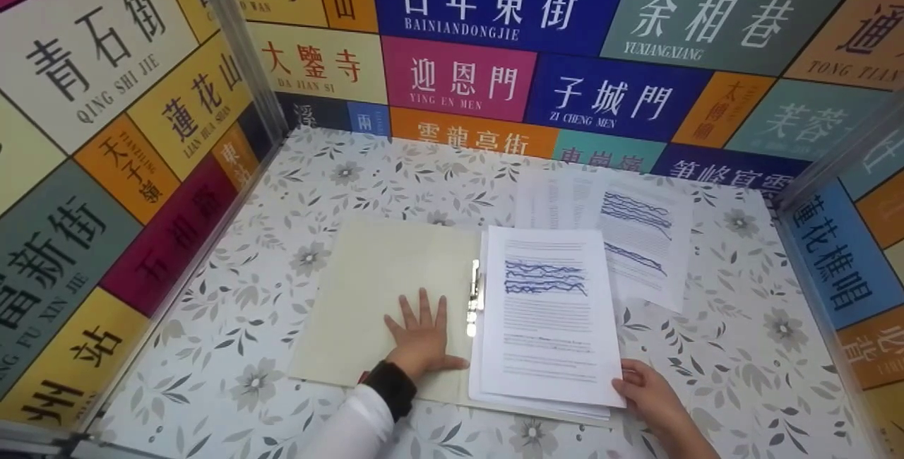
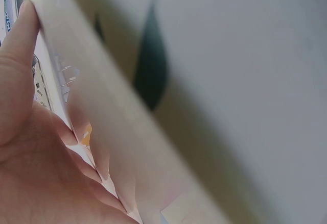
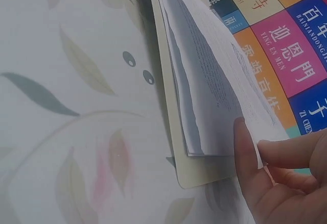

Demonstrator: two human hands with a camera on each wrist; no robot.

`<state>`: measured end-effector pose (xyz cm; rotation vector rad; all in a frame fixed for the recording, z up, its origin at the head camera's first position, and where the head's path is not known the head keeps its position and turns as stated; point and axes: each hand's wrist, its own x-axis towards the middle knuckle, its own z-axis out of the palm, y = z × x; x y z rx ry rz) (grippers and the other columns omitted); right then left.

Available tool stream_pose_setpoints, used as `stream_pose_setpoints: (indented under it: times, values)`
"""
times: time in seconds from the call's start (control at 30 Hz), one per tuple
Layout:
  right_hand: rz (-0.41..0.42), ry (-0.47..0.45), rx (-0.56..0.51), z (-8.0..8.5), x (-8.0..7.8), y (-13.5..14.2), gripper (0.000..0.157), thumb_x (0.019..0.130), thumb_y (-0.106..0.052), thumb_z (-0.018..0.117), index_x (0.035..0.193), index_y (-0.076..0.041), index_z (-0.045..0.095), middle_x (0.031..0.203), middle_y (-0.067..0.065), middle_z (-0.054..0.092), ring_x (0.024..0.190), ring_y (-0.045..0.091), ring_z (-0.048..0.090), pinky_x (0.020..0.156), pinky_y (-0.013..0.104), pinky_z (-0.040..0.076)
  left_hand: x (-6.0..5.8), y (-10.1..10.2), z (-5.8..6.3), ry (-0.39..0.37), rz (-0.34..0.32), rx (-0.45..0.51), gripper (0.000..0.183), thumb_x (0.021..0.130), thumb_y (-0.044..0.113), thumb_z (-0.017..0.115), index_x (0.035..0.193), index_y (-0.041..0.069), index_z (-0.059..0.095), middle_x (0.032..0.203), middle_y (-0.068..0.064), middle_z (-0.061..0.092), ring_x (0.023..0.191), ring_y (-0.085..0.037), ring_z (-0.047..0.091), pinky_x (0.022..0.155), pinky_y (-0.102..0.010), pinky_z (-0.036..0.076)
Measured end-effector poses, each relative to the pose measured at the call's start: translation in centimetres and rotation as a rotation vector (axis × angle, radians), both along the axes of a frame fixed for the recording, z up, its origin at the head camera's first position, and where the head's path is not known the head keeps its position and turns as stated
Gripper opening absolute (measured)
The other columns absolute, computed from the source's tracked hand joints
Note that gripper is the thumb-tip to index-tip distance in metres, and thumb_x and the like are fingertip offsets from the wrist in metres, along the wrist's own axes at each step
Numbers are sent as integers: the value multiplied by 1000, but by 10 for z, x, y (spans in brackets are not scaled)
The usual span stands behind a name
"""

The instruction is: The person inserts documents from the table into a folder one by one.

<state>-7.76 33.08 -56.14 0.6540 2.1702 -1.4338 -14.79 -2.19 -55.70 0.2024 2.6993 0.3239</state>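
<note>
A cream folder (image 1: 374, 268) lies spread on the table, a metal clip (image 1: 472, 300) along its fold. On its right half sits a stack of printed sheets; the top sheet (image 1: 544, 332) carries dark blue scribbled lines. My left hand (image 1: 420, 339) rests with spread fingers on the folder's left cover, thumb toward the fold; the left wrist view shows the palm close over the cover. My right hand (image 1: 646, 392) pinches the top sheet's lower right corner between thumb and fingers. In the right wrist view that sheet (image 3: 230, 71) is raised off the pages below.
Loose printed sheets (image 1: 643, 240), one with blue scribbles, lie behind and to the right of the folder. The table (image 1: 261, 289) has a leaf-and-flower cover. Panels with large lettering (image 1: 459, 85) stand around its back and sides.
</note>
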Motion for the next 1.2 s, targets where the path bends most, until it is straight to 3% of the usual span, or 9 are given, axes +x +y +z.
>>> stream_pose_setpoints:
  times: [0.2, 0.43, 1.07, 1.2]
  values:
    - [-15, -39, -4, 0, 0, 1, 56, 95, -14, 57, 142, 7, 34, 136, 30, 48, 99, 16, 64, 90, 35, 52, 0, -1, 1, -4, -2, 0, 122, 65, 68, 74, 156, 13, 15, 161, -23, -1, 142, -56, -4, 106, -76, 7]
    - [21, -11, 19, 1, 0, -7, 56, 94, -15, 58, 140, 8, 36, 135, 30, 50, 112, 29, 61, 95, 41, 50, 0, -1, -1, 2, 0, 3, 122, 64, 68, 75, 156, 13, 16, 161, -24, -1, 142, -56, -4, 106, -76, 7]
    - [2, 41, -3, -4, 3, -11, 57, 90, -11, 63, 137, 9, 39, 121, 25, 62, 95, 19, 67, 84, 34, 55, 0, 1, 1, -1, -1, -3, 121, 66, 67, 75, 156, 13, 15, 161, -23, -1, 143, -55, -4, 106, -76, 8]
    - [0, 51, -19, -3, 4, -11, 57, 89, -9, 63, 138, 9, 38, 110, 19, 67, 89, 16, 66, 79, 31, 55, 0, 1, -1, 1, 3, -2, 122, 65, 67, 75, 156, 12, 16, 161, -23, -1, 143, -55, -4, 106, -76, 8]
